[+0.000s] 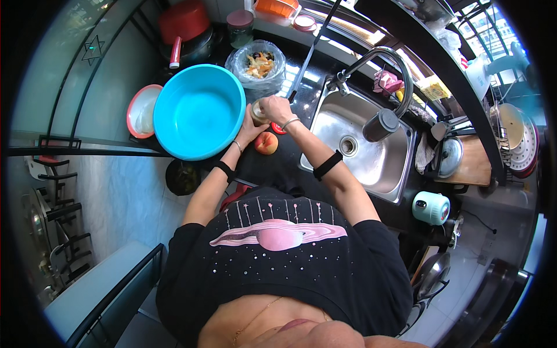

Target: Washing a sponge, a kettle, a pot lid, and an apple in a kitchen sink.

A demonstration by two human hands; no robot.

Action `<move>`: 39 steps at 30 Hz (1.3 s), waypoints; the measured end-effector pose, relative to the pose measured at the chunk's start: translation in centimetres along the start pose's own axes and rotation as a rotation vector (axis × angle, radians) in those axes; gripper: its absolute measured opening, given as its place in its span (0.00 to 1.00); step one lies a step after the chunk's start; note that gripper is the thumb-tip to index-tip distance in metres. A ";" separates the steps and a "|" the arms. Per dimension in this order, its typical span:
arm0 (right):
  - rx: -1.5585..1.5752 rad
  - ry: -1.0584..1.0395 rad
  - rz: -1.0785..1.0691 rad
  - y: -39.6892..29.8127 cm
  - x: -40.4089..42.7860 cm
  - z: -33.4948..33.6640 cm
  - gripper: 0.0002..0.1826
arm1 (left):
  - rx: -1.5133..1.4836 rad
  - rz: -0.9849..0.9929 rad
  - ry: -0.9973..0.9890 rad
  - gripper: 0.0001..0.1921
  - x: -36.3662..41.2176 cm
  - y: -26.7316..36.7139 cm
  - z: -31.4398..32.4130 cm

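Observation:
My left hand (pixel 249 129) is wrapped around the side of a small open jar (pixel 257 114) on the black counter. At the jar's mouth is my right hand (pixel 276 108), its fingers bent down; whether they hold something inside cannot be seen. A red lid (pixel 278 128) lies beside the jar, partly under my right wrist. Nearer my body, a peach (pixel 266 143) rests on the counter. Left of my hands stands a large blue plastic basin (pixel 198 113). Behind them, a bowl lined with a clear plastic bag (pixel 278 65) holds fruit peelings (pixel 260 65).
A stainless steel sink (pixel 370 161) with a curved faucet (pixel 407 74) is at the right. A red-rimmed bowl (pixel 141 111) stands left of the basin. Behind are a red pot (pixel 185 21) and a lidded glass jar (pixel 240 32). A mint-coloured appliance (pixel 431 208) sits at the right.

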State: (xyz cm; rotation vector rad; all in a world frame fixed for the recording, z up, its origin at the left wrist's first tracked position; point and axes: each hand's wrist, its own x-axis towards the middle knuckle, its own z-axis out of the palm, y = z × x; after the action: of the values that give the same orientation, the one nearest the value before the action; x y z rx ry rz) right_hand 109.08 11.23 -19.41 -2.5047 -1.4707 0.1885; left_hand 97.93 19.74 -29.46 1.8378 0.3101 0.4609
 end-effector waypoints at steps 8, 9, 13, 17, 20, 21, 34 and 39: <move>0.367 0.071 0.102 1.7 -0.8 0.5 0.08 | 0.125 -0.362 -0.025 0.43 -4.8 3.3 0.0; 0.442 0.111 0.087 1.6 -0.8 0.6 0.08 | 0.284 -0.333 -0.101 0.46 -5.5 4.7 -0.2; 0.746 0.166 0.137 1.2 -1.0 0.3 0.09 | 0.511 -0.054 -0.166 0.45 -7.6 3.8 0.5; 1.560 0.021 0.451 2.4 -2.9 -0.3 0.08 | 0.546 -0.242 -0.237 0.42 -7.3 5.2 1.4; 1.911 0.022 0.502 3.6 -5.7 -1.1 0.08 | 0.562 -0.204 -0.176 0.38 -7.8 6.1 2.5; 1.991 0.026 0.522 4.1 -7.1 -1.5 0.09 | 0.511 -0.267 -0.205 0.38 -7.9 6.7 3.0; 0.728 0.669 0.517 13.6 -24.5 -4.5 0.07 | -0.920 -0.806 -0.712 0.29 -1.5 13.6 20.5; 0.269 0.763 0.451 14.7 -26.8 -6.3 0.10 | -1.298 -0.877 -0.490 0.19 -1.2 13.2 27.5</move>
State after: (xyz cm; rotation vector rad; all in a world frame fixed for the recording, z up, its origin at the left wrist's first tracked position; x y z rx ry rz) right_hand 109.80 -19.88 -17.27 -2.2488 -0.5415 -0.4253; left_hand 109.26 -8.19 -24.42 0.3947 0.3204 -0.3760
